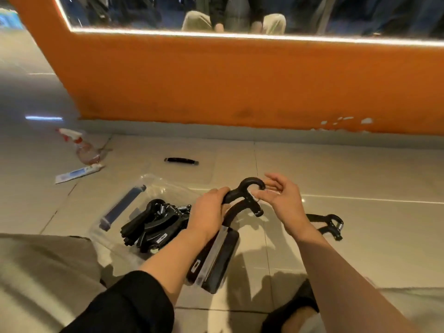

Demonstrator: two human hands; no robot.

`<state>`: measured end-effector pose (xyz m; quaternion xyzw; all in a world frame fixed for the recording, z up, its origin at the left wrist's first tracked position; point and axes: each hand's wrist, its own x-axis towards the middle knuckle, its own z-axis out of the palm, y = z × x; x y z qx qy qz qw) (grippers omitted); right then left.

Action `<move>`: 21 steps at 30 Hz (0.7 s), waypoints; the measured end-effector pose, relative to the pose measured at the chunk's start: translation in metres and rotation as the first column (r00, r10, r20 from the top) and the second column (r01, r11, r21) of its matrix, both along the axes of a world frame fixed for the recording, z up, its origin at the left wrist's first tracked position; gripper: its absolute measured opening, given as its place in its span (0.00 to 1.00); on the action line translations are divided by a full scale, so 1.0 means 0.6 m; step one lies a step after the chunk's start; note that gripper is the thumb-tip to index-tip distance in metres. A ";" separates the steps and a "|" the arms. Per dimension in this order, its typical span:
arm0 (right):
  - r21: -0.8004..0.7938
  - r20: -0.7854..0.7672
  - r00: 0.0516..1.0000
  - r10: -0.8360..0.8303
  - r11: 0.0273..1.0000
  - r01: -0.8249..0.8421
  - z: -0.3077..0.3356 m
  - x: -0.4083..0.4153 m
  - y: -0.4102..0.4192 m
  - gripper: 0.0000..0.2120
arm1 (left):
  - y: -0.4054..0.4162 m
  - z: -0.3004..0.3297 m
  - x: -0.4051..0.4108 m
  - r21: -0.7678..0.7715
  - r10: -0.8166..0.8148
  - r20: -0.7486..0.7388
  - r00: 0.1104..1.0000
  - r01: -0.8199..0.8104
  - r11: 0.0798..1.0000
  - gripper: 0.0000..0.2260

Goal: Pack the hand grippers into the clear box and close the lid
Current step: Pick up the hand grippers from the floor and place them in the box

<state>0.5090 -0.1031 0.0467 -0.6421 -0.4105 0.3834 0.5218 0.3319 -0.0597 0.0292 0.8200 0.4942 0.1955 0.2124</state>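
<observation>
Your left hand is closed around one handle of a black hand gripper above the clear box; your right hand hovers open, touching its spring end. Lower it crooked onto the pile and the lid may not close.

A black hand gripper is held by the left hand above the floor. Its curved top is touched by the right hand. More grippers are piled in the clear box.
</observation>
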 end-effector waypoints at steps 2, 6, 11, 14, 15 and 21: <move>-0.047 -0.020 1.000 0.012 0.999 -0.012 -0.001 -0.030 0.001 0.32 | 0.000 0.004 -0.039 -0.070 0.113 0.084 0.990 -0.107 0.992 0.11; -0.171 -0.105 0.963 0.249 0.949 -0.264 -0.014 -0.100 0.004 0.18 | 0.007 0.012 -0.107 -0.216 0.231 0.134 0.964 -0.199 0.956 0.16; -0.134 -0.289 0.914 0.283 0.934 -0.332 -0.020 -0.181 0.026 0.11 | 0.019 0.009 -0.173 -0.344 0.262 0.180 0.948 -0.189 0.920 0.17; -0.127 -0.358 0.885 0.296 0.924 -0.360 -0.021 -0.215 0.039 0.11 | 0.029 -0.001 -0.203 -0.432 0.286 0.211 0.935 -0.174 0.885 0.15; -0.127 -0.374 0.877 0.300 0.921 -0.369 -0.024 -0.226 0.044 0.12 | 0.032 -0.004 -0.210 -0.456 0.296 0.226 0.928 -0.168 0.874 0.14; -0.156 -0.446 0.864 0.232 0.931 -0.331 -0.050 -0.279 0.064 0.13 | 0.046 -0.019 -0.237 -0.520 0.284 0.353 0.891 -0.066 0.852 0.15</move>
